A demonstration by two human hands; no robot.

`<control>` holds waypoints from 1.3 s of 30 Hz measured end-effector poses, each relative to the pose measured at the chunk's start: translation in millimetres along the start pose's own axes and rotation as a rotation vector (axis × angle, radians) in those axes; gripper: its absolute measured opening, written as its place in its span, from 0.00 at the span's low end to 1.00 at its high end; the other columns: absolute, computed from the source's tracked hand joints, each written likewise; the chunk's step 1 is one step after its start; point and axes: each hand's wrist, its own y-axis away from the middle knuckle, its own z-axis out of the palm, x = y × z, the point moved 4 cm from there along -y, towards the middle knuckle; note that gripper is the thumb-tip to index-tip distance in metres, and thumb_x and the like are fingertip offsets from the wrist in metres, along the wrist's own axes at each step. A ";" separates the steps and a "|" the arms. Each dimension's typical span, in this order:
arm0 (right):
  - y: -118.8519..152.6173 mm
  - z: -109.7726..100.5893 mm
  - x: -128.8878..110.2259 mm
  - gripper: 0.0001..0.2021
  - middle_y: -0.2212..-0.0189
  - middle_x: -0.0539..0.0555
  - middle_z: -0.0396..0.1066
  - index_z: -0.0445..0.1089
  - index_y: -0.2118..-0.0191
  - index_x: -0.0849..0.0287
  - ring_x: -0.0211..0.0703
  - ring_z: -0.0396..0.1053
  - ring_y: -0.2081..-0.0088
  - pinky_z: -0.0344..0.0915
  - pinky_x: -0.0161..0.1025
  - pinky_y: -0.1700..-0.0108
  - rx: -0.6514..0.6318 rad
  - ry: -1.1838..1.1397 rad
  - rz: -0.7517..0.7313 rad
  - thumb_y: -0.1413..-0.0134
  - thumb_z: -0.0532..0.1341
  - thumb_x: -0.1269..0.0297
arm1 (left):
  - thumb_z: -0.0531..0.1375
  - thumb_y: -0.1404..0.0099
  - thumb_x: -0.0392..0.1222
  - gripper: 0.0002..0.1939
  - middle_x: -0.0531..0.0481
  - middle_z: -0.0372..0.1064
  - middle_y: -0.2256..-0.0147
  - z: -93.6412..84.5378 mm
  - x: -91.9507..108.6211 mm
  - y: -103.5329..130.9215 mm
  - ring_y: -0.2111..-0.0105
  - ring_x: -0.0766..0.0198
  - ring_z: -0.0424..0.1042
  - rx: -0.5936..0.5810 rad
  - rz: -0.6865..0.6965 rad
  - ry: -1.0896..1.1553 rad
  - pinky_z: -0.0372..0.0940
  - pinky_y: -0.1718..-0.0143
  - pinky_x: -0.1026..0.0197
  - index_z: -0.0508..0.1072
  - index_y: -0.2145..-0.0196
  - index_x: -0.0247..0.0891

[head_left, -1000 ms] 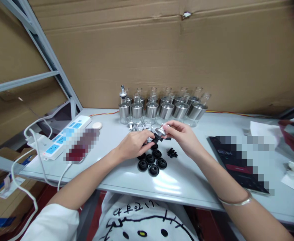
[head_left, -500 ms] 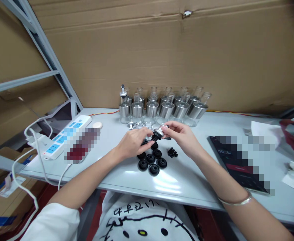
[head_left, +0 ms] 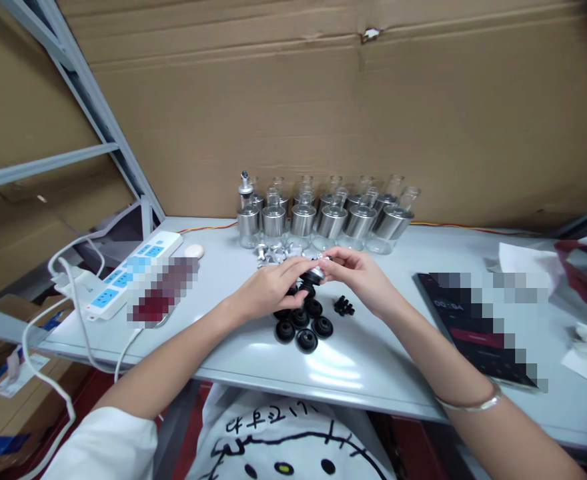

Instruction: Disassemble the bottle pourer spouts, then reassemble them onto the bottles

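Between my two hands is a pourer stopper [head_left: 313, 275] with a silver top and a black ribbed base. My left hand [head_left: 273, 287] grips its black base from the left, partly covering it. The fingertips of my right hand [head_left: 353, 272] pinch the silver top. Below lie several round black rubber stoppers [head_left: 307, 339] in a cluster. Small black caps [head_left: 344, 306] are piled to their right. Several silver spout pieces [head_left: 268, 255] lie behind my left hand.
Two rows of glass bottles with metal sleeves [head_left: 303, 220] stand at the back; the front left one carries a pourer. A power strip [head_left: 133, 270] and a phone [head_left: 163, 293] are at the left, a tablet [head_left: 473, 330] and white paper [head_left: 528, 267] at the right.
The stopper has tilted more upright between my hands. My left fingers have moved up over its black base, and my right hand has shifted slightly left and down.
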 end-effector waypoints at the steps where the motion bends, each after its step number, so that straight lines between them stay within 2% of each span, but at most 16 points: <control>1: 0.0 0.0 0.0 0.16 0.82 0.45 0.66 0.71 0.72 0.59 0.33 0.65 0.77 0.69 0.37 0.66 0.002 -0.007 0.000 0.64 0.69 0.53 | 0.52 0.37 0.35 0.23 0.41 0.63 0.49 -0.1 0.0 -0.2 0.64 0.64 0.73 0.000 0.001 0.002 0.71 0.64 0.60 0.55 0.45 0.39; 10: -1.1 0.5 1.4 0.17 0.82 0.45 0.66 0.71 0.73 0.59 0.33 0.65 0.77 0.70 0.38 0.66 0.023 -0.021 -0.020 0.66 0.70 0.51 | 0.52 0.36 0.36 0.19 0.42 0.65 0.49 0.5 -3.3 0.3 0.64 0.64 0.73 -0.012 -0.011 -0.031 0.71 0.65 0.60 0.57 0.47 0.39; 17: 1.0 2.3 -0.7 0.16 0.82 0.46 0.65 0.72 0.74 0.59 0.34 0.64 0.77 0.71 0.39 0.67 0.051 -0.005 -0.048 0.65 0.69 0.51 | 0.53 0.38 0.35 0.18 0.44 0.67 0.52 -1.7 -0.6 -1.7 0.65 0.64 0.73 0.023 -0.019 -0.035 0.71 0.67 0.61 0.58 0.49 0.39; 29: 0.7 3.0 1.5 0.16 0.81 0.47 0.66 0.73 0.74 0.59 0.33 0.64 0.77 0.73 0.37 0.68 0.050 -0.051 -0.018 0.66 0.70 0.53 | 0.52 0.36 0.37 0.16 0.44 0.69 0.52 -1.8 -1.0 -0.1 0.67 0.66 0.74 0.054 0.007 -0.137 0.70 0.70 0.64 0.59 0.50 0.38; 39: 1.3 3.8 1.7 0.15 0.81 0.46 0.64 0.72 0.74 0.59 0.32 0.64 0.77 0.73 0.39 0.67 0.025 -0.049 0.001 0.65 0.70 0.54 | 0.50 0.34 0.37 0.15 0.43 0.69 0.52 -1.7 -0.9 0.2 0.58 0.63 0.74 0.046 0.054 -0.177 0.71 0.64 0.62 0.59 0.49 0.37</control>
